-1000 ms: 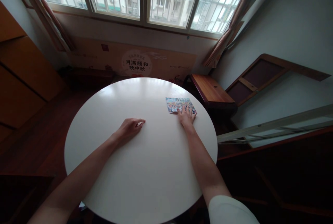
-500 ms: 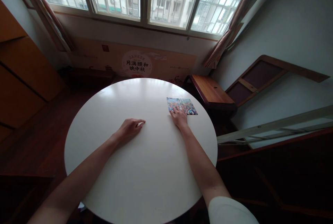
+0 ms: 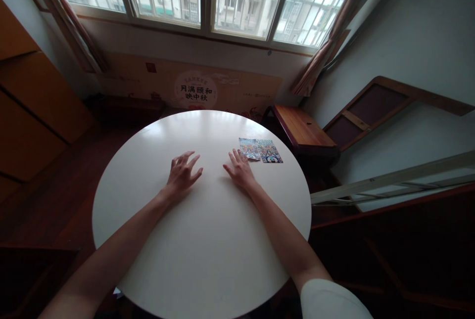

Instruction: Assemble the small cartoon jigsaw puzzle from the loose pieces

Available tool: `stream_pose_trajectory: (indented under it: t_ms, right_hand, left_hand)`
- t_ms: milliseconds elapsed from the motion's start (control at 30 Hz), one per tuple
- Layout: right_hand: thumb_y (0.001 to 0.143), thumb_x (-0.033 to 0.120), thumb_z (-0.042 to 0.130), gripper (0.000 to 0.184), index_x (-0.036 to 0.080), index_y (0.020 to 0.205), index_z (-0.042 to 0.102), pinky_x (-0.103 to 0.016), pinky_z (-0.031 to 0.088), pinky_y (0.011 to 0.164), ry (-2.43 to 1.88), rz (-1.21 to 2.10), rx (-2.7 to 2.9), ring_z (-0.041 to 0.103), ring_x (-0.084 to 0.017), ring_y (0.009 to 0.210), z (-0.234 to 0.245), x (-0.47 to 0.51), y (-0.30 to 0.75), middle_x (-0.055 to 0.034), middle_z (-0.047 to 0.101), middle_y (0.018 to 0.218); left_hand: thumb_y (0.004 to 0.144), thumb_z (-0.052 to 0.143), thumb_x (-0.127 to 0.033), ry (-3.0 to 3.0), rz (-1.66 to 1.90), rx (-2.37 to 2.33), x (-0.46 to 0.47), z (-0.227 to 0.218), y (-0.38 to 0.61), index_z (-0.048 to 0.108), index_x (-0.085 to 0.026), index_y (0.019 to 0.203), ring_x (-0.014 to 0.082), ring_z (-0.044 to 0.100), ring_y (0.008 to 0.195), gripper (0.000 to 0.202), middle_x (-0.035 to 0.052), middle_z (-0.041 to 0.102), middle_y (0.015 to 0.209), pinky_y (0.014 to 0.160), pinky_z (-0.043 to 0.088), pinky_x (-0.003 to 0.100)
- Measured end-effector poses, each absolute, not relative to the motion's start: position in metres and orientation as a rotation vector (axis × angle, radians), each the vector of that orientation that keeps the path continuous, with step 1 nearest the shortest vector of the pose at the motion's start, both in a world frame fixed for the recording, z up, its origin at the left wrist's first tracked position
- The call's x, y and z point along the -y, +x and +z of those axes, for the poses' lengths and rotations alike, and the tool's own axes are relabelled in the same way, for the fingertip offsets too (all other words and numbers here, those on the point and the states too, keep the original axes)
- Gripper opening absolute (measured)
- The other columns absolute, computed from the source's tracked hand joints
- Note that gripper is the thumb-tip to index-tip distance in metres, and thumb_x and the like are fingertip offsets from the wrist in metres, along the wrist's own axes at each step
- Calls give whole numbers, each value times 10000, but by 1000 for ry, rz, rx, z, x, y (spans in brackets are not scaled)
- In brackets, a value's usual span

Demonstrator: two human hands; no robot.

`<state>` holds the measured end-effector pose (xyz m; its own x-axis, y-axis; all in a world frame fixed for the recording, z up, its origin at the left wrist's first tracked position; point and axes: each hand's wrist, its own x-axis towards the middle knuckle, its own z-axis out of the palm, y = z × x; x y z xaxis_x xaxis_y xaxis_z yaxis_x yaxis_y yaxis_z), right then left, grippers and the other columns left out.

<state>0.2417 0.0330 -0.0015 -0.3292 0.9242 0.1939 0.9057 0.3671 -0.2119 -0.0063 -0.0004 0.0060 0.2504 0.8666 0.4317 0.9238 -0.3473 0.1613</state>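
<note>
Two colourful printed sheets lie side by side at the right of the round white table [image 3: 208, 240]. The left sheet [image 3: 250, 148] is lighter and looks slightly creased; the right sheet [image 3: 270, 151] is darker and densely patterned. My right hand [image 3: 239, 168] is open, fingers spread, just left of the left sheet; its fingertips come close to that sheet's edge, and I cannot tell if they touch it. Over the middle of the table, my left hand [image 3: 183, 173] is open and holds nothing, thumb apart from the bent fingers.
A small wooden side table [image 3: 304, 128] stands beyond the right edge. A printed board [image 3: 237, 81] leans under the barred window [image 3: 241, 2]. To the right, a pale metal ladder-like frame [image 3: 371, 180] slants past. Orange-brown cabinets [image 3: 33, 96] stand at left.
My right hand has come off the sheets and moved left, leaving both uncovered. My left hand has opened from a pinched shape and shifted slightly forward.
</note>
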Motion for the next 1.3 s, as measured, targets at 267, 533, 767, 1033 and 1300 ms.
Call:
stream_pose_trajectory:
  t_ms: [267,533,767,1033,1300]
  right_hand:
    - [870,693,185,834,136,1490,175,-417,69,1153,-1675,189,2558,53,-261,1443,-2,-31,236,-108,87,1562]
    - [874,684,172,809,163,1493,171,-408,33,1153,-1719,205,2589,44,-248,1445,0,-31,234,-92,78,1566]
    - [875,683,166,808,163,1493,169,-408,32,1154,-1718,211,2590,44,-247,1445,1,-30,234,-93,76,1566]
    - [875,683,177,804,167,1492,174,-413,35,1155,-1718,220,2577,47,-248,1444,1,-31,234,-94,81,1565]
    - [875,683,187,803,169,1491,178,-416,35,1154,-1714,227,2573,44,-247,1444,0,-31,234,-93,81,1565]
  left_hand:
    - [868,302,-658,-2477,-281,1873,-5,-12,-5,324,-176,1451,319,150,1418,757,142,255,1523,1120,82,520]
    - [870,317,-640,-2503,-169,1895,-4,-9,-5,287,-185,1465,306,149,1421,750,138,229,1532,1127,84,494]
    - [870,334,-631,-2523,-222,1880,-5,-11,-6,310,-186,1456,318,184,1411,737,150,257,1520,1119,109,510]
    - [870,343,-625,-2519,-221,1883,-6,-11,-6,327,-185,1448,317,183,1411,726,149,258,1520,1117,112,506]
    - [876,337,-619,-2514,-225,1870,-4,-9,-5,322,-178,1450,320,185,1409,723,150,256,1520,1116,109,512]
